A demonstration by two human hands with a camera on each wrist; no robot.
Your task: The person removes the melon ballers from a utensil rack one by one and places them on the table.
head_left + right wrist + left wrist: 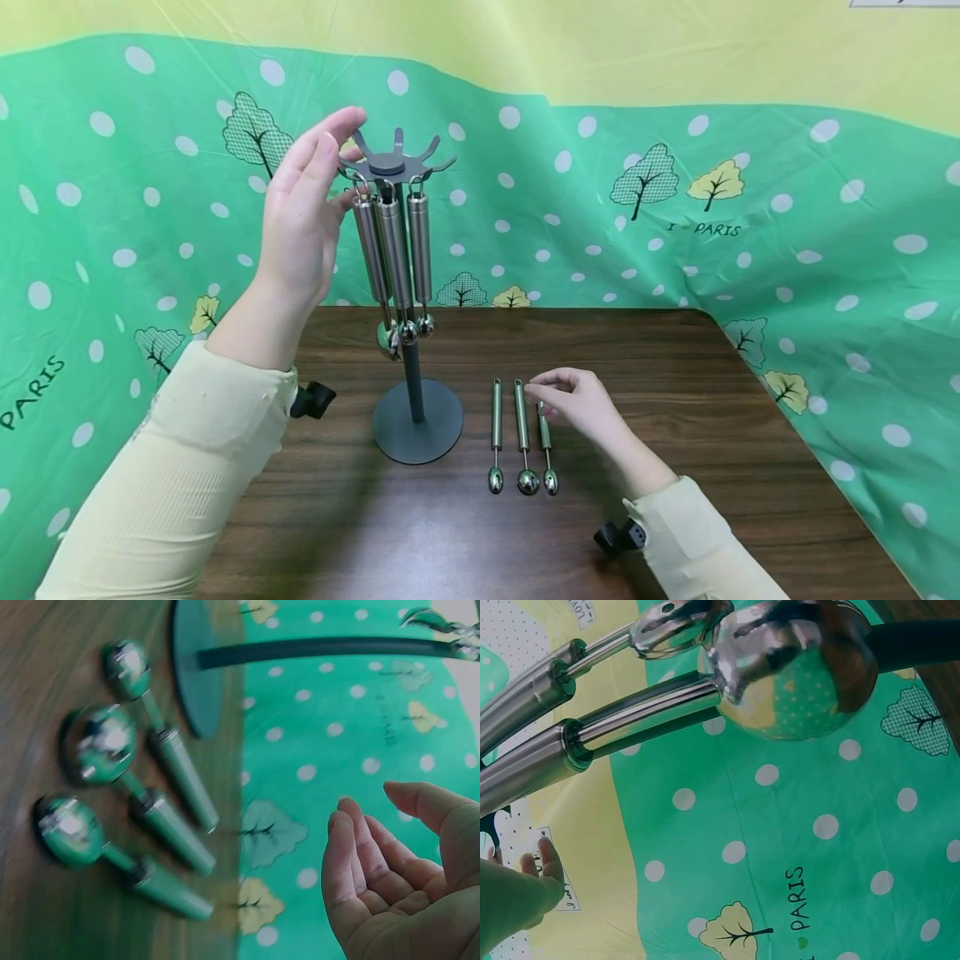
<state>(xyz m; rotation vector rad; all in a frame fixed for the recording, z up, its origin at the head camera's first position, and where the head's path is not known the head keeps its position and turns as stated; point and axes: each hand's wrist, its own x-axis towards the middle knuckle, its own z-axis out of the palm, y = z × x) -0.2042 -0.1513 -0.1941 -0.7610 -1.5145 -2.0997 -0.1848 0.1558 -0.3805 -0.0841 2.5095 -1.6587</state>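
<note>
A dark utensil stand point(417, 421) with a ring of hooks on top stands on the table. Several steel scoops point(396, 242) with round bowls hang from it by wire loops. My left hand point(303, 204) is raised at the stand's top, its fingers reaching around the hooks beside the hanging handles. In the left wrist view, a large shiny bowl point(795, 675) hangs close to the camera. Three more scoops point(521, 421) lie side by side on the table, right of the stand. My right hand point(581, 404) hovers at their handle ends, thumb and fingers apart with nothing between them point(397, 877).
The table point(675, 375) is brown wood grain. A green and yellow cloth point(562, 225) with dots and trees hangs behind and at the sides. The stand's round base lies left of the loose scoops. Each wrist wears a small black camera point(619, 539).
</note>
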